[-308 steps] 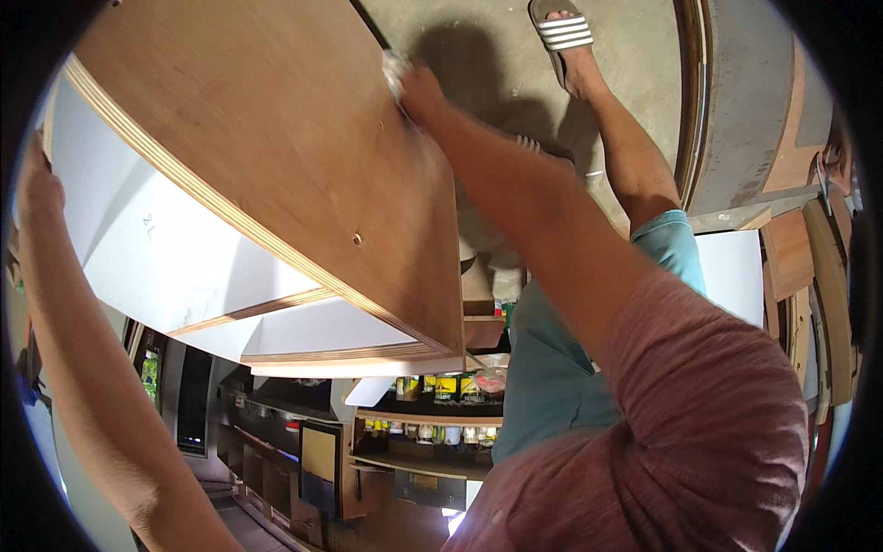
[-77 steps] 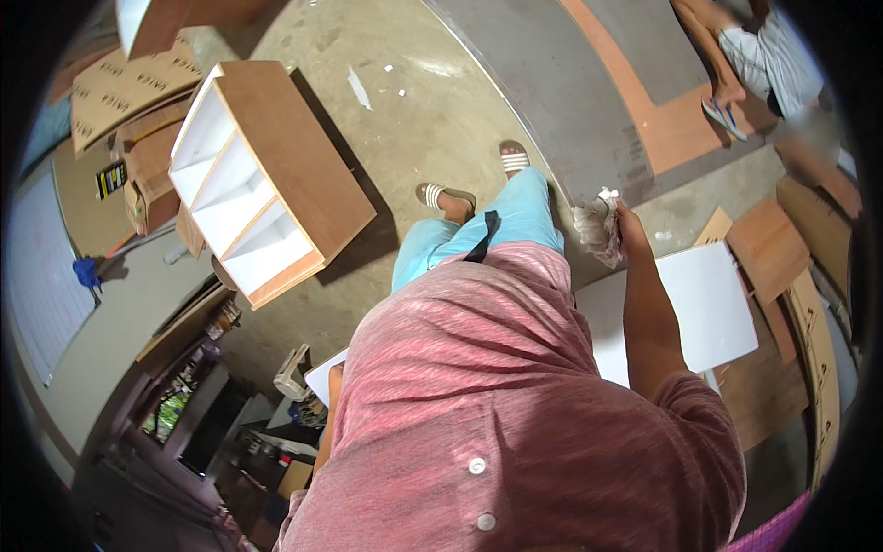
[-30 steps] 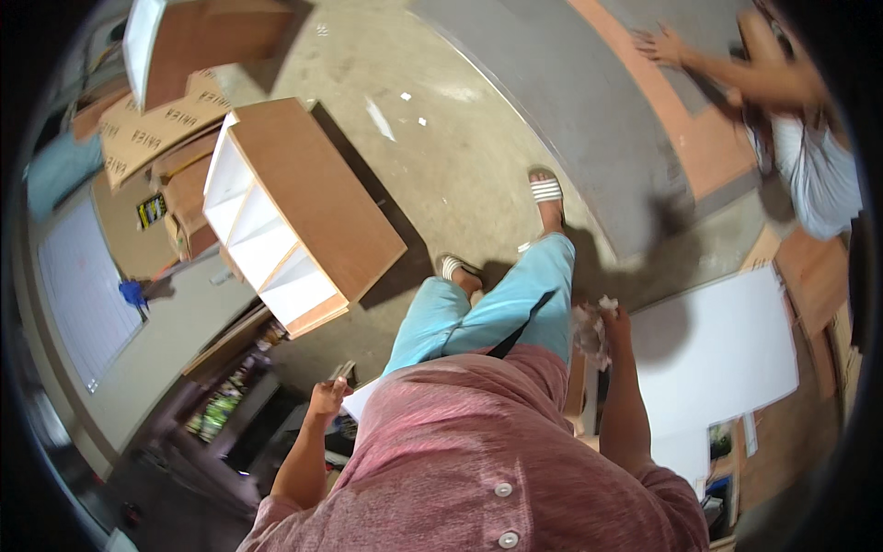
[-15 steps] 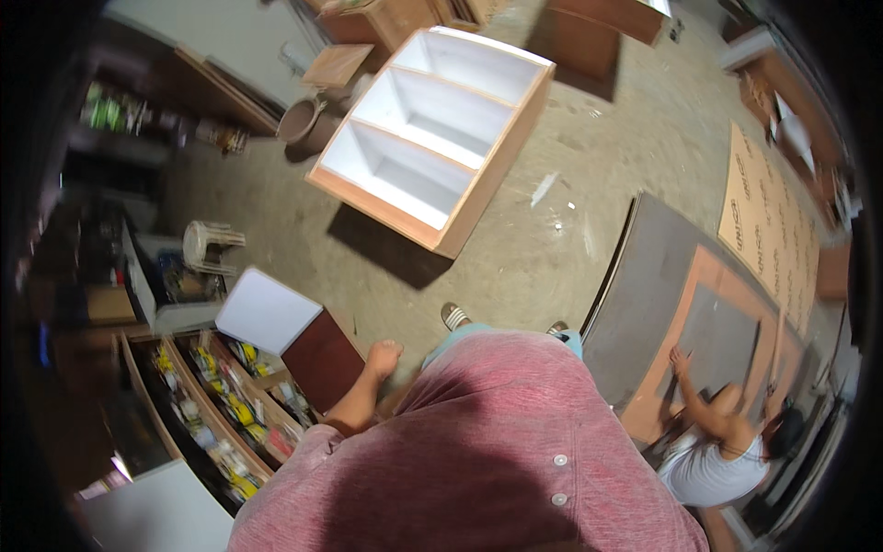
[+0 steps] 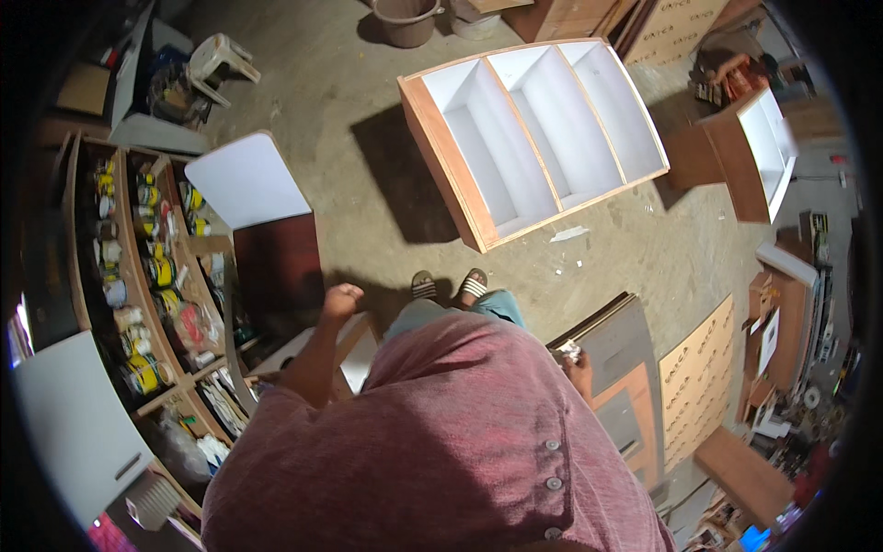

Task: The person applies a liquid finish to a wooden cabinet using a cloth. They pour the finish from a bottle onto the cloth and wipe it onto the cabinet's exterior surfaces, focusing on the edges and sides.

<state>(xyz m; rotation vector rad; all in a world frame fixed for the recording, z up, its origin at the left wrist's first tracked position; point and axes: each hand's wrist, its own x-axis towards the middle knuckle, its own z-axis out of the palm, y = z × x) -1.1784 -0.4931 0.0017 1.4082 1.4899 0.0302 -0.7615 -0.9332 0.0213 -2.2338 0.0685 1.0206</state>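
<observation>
My left hand hangs at my left side with its fingers curled in, and nothing shows in it. It is nearest to a dark red panel joined to a white panel. On the other side, my right hand grips a small, crumpled white thing, too small to name. Beyond that hand lie stacked grey boards. Ahead of my feet, a wooden cabinet lies with its three white-lined compartments facing up.
To the left stands an open shelf unit full of paint cans and bags. A white plastic stool and a brown bucket are farther off. Another wooden cabinet piece and a printed board are at the right.
My view has turned, so the cabinet appears farther right and rotated. My right hand has come into view with the white thing. The person crouching by the boards is out of view.
</observation>
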